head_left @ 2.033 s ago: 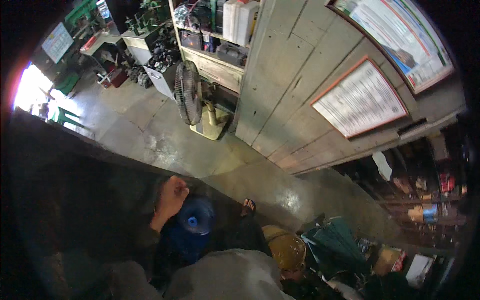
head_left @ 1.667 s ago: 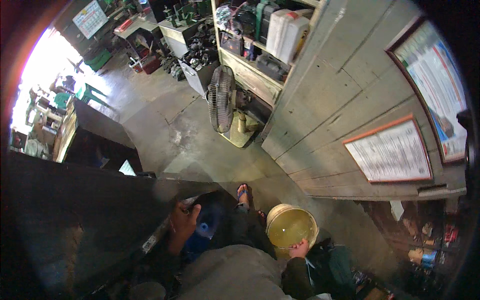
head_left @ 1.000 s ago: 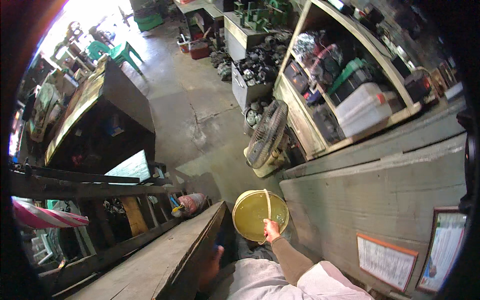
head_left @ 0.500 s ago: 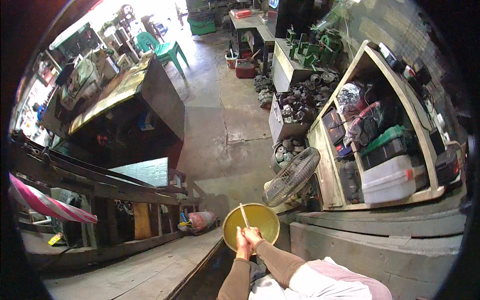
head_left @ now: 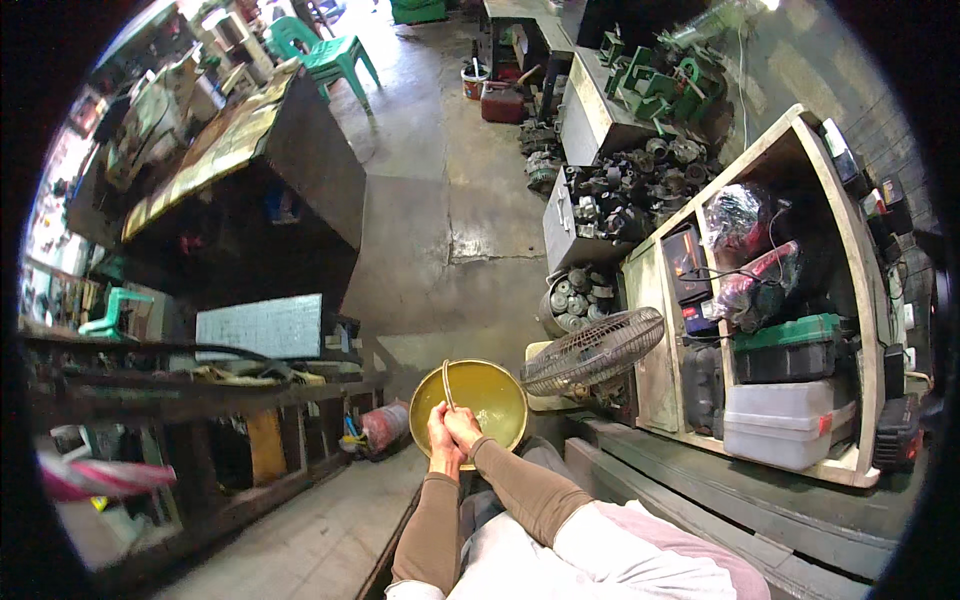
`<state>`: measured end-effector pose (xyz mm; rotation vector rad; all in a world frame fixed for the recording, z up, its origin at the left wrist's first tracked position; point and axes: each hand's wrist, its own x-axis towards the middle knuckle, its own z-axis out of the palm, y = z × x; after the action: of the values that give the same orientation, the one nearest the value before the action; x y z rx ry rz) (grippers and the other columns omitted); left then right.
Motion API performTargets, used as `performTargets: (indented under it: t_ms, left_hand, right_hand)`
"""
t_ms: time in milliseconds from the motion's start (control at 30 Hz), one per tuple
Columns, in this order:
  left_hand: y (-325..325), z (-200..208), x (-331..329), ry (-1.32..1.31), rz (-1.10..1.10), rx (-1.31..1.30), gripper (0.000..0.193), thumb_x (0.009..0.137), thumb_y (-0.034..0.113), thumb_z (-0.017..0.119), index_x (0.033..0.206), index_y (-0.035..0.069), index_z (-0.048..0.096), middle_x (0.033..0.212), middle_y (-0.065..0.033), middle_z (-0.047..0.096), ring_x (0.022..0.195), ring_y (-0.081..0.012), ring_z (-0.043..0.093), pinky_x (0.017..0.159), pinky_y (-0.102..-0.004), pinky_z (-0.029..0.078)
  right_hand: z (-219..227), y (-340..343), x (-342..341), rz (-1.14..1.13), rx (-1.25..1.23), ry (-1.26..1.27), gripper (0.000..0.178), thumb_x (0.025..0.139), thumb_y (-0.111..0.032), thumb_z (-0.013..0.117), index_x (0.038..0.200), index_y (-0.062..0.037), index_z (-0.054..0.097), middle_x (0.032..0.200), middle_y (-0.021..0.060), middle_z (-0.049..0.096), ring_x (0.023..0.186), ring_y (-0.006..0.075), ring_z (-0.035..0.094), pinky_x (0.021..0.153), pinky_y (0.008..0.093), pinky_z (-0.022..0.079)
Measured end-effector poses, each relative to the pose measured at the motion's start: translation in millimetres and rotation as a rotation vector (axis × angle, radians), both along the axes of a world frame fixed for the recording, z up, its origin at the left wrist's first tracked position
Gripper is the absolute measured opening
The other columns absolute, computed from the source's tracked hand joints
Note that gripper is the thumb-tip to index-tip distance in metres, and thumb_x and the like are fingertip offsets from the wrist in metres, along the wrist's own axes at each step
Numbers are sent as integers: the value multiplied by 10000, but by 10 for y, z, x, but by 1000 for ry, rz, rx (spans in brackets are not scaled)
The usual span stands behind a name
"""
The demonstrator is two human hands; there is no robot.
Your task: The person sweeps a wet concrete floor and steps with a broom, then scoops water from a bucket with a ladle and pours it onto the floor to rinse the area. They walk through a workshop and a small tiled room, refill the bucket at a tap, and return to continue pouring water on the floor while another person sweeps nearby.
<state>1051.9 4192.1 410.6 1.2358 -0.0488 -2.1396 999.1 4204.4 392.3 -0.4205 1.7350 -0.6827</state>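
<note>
A round bucket with a yellow inside (head_left: 500,400) hangs or stands low in front of me, its wide mouth facing up. Something shiny, perhaps liquid, shows in it. A thin pale handle (head_left: 447,377) runs from the far rim to my hands. Both hands are closed on that handle above the near half of the mouth. My left hand (head_left: 440,430) and my right hand (head_left: 463,429) press against each other, so the fingertips are partly hidden. Whether the bucket's bottom touches the floor cannot be seen.
A standing fan (head_left: 595,352) is just right of the bucket. Wooden shelves (head_left: 870,330) with cases and a lidded plastic box (head_left: 780,425) stand on the right. Metal parts (head_left: 640,195) fill bins ahead. At left are a large cabinet (head_left: 310,170) and a red cylinder (head_left: 385,425).
My view has shifted. The bucket and both hands now appear further left and slightly higher, with the grip kept. The fan and shelves appear further right.
</note>
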Motion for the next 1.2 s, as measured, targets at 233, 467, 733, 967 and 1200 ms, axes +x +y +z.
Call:
performTargets:
  t_ms: [233, 467, 733, 967, 1200]
  left_hand:
    - [-1016, 280, -142, -106, 69, -3, 376, 967, 444, 529, 828, 104, 611, 726, -6, 589, 644, -163, 578, 562, -303, 479]
    - [-2336, 448, 49, -47, 132, -4, 368, 906, 412, 498, 815, 68, 590, 704, -90, 611, 629, -263, 611, 595, -398, 528]
    - [-4096, 368, -128, -114, -6, 0, 321, 907, 370, 580, 1055, 89, 625, 962, -123, 669, 887, -290, 661, 786, -489, 558]
    - [-5955, 1134, -877, -312, -274, -35, 335, 914, 384, 539, 1060, 98, 634, 992, -112, 680, 900, -277, 659, 724, -549, 554]
    - [-7928, 1523, -1582, -308, -216, -173, 302, 919, 284, 547, 1059, 29, 628, 938, -136, 669, 821, -281, 674, 681, -525, 567]
  right_hand:
    - [434, -1090, -112, 146, -9, 6, 364, 929, -311, 514, 1019, -47, 748, 1066, 222, 732, 1030, 348, 713, 840, 472, 548]
    - [564, -2418, -38, 247, -64, 4, 345, 911, -313, 553, 995, -42, 749, 912, 195, 751, 852, 271, 736, 706, 456, 551]
    - [460, -4109, -466, 109, -213, -242, 326, 883, -239, 578, 909, 59, 707, 789, 221, 710, 751, 242, 702, 602, 467, 535]
    - [864, -5994, -1174, 63, -30, -200, 261, 910, -245, 611, 858, 2, 678, 740, 114, 668, 641, 203, 624, 485, 444, 478]
    - [1005, -7982, -1861, 4, -152, -265, 206, 925, -201, 590, 843, -27, 665, 727, 106, 644, 639, 201, 612, 497, 425, 499]
